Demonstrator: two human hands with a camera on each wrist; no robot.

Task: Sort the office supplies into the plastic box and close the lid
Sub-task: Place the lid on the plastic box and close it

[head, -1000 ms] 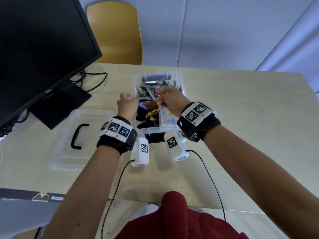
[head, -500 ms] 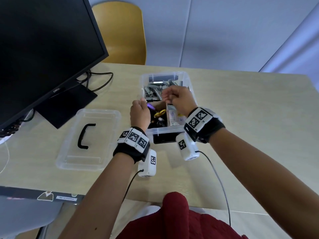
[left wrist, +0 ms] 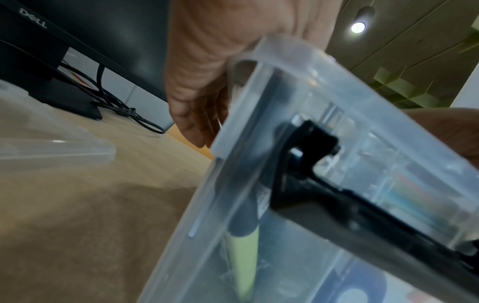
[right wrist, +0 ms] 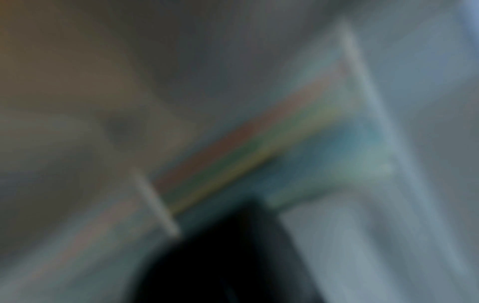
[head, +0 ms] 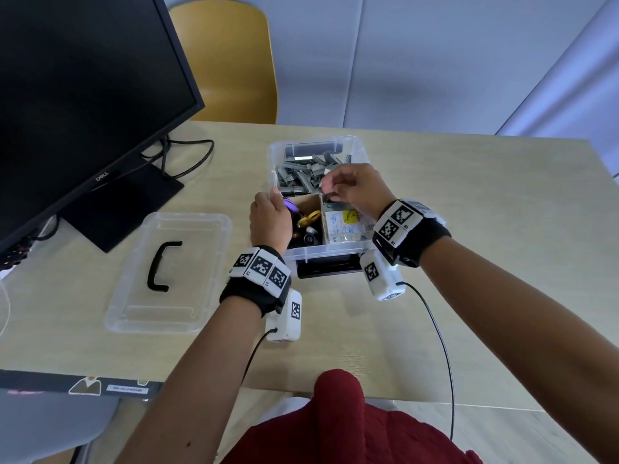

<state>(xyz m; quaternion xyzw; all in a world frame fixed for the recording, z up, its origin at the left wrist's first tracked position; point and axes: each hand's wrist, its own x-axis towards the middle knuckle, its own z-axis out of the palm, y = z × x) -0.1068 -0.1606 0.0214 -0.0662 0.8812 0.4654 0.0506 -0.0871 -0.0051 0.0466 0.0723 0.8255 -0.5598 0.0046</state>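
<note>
A clear plastic box (head: 362, 154) stands open mid-table, its far compartment full of grey staple strips (head: 301, 175). The right hand (head: 356, 190) hovers over the divider, fingertips pinched together on something small and thin, too small to identify. The left hand (head: 270, 219) sits at the box's left wall with fingers curled; whether it grips the rim cannot be told. The lid (head: 167, 272), with its black handle (head: 162, 264), lies flat to the left. The lid is probably light, stiff and a little slippery; the handle looks the safest hold. Staple strips likely snap easily.
</note>
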